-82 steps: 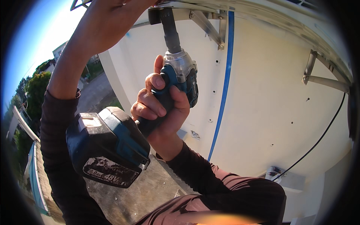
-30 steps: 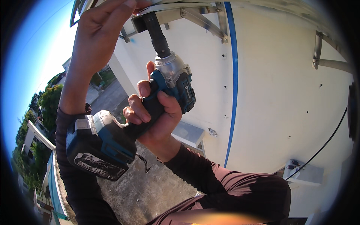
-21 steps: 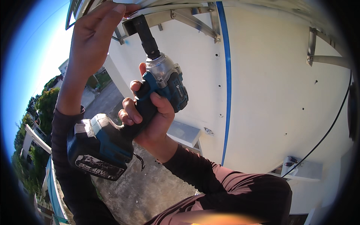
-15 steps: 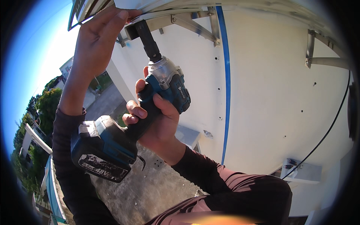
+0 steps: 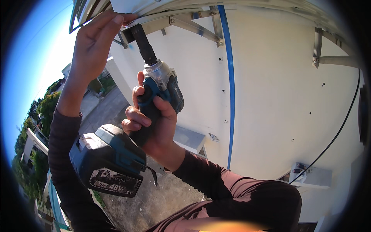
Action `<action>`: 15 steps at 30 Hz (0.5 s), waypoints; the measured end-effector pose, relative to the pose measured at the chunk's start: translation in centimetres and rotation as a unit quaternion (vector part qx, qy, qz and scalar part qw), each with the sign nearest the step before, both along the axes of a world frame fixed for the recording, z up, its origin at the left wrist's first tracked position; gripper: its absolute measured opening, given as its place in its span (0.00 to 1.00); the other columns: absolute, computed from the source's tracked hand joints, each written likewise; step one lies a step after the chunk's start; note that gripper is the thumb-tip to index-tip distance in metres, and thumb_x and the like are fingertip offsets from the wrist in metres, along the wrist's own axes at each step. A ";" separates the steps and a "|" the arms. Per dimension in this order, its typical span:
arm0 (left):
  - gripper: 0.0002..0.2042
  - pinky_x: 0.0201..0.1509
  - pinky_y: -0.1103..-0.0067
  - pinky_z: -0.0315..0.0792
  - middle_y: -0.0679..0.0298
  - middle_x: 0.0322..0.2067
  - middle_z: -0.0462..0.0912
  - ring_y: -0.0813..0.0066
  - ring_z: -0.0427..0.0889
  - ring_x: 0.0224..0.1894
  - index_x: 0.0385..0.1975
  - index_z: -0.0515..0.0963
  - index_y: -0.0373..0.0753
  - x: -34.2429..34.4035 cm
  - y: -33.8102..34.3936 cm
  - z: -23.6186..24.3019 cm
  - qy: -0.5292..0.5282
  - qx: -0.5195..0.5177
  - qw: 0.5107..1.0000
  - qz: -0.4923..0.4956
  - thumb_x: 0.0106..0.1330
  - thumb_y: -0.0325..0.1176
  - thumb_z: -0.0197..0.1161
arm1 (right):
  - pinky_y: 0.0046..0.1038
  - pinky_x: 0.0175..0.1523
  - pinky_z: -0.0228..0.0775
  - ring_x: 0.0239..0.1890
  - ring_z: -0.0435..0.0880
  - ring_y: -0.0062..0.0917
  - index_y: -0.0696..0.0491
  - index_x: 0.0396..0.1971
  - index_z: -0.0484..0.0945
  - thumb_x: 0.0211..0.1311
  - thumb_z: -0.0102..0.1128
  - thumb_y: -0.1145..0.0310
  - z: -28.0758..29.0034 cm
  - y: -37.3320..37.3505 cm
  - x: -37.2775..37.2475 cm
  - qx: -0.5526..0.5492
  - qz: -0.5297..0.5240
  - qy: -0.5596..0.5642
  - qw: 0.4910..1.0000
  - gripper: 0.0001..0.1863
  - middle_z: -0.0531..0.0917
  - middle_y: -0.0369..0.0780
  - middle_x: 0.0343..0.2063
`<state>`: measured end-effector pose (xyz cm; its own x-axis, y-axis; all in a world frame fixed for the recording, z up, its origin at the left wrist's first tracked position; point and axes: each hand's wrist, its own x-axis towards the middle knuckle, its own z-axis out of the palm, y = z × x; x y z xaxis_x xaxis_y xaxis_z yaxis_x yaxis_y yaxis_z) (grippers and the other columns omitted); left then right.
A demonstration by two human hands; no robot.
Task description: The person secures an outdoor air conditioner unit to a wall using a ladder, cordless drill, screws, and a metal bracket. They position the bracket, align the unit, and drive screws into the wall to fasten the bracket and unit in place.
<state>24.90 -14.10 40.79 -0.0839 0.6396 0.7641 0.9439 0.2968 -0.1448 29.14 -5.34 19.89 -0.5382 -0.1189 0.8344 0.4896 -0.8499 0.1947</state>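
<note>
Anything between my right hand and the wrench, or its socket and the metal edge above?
Nothing visible: the right hand grips the wrench, and its socket points up at the metal edge. The left hand is near its tip; socket contact is unclear.

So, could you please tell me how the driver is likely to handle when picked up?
The driver would probably feel heavy toward its bulky battery. That battery's flat sides suggest it won't roll easily. The thick, dark socket looks rigid, so it likely won't flex.
</note>
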 end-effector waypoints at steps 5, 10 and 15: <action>0.16 0.59 0.79 0.70 0.63 0.43 0.87 0.79 0.81 0.49 0.53 0.84 0.34 0.4 0.1 0.2 0.001 -0.005 1.000 0.006 0.80 0.37 0.53 | 0.28 0.39 0.67 0.27 0.73 0.18 0.33 0.73 0.60 0.66 0.58 0.65 0.6 -0.2 -0.1 0.095 -0.167 -0.090 0.977 0.36 0.78 0.28 0.48; 0.12 0.59 0.79 0.71 0.66 0.42 0.86 0.80 0.81 0.49 0.53 0.85 0.38 0.6 0.0 0.0 0.014 -0.012 0.998 0.053 0.78 0.34 0.58 | 0.28 0.38 0.66 0.25 0.70 0.18 0.39 0.64 0.69 0.64 0.58 0.66 -0.3 0.9 0.4 0.032 0.016 -0.038 0.999 0.27 0.78 0.30 0.45; 0.11 0.59 0.79 0.72 0.67 0.43 0.85 0.79 0.82 0.48 0.53 0.85 0.39 0.1 -0.2 0.2 0.005 -0.018 1.000 0.022 0.77 0.32 0.61 | 0.30 0.36 0.67 0.25 0.72 0.21 0.47 0.56 0.72 0.63 0.57 0.65 0.6 -1.1 -0.1 0.024 -0.112 -0.065 0.991 0.20 0.79 0.35 0.46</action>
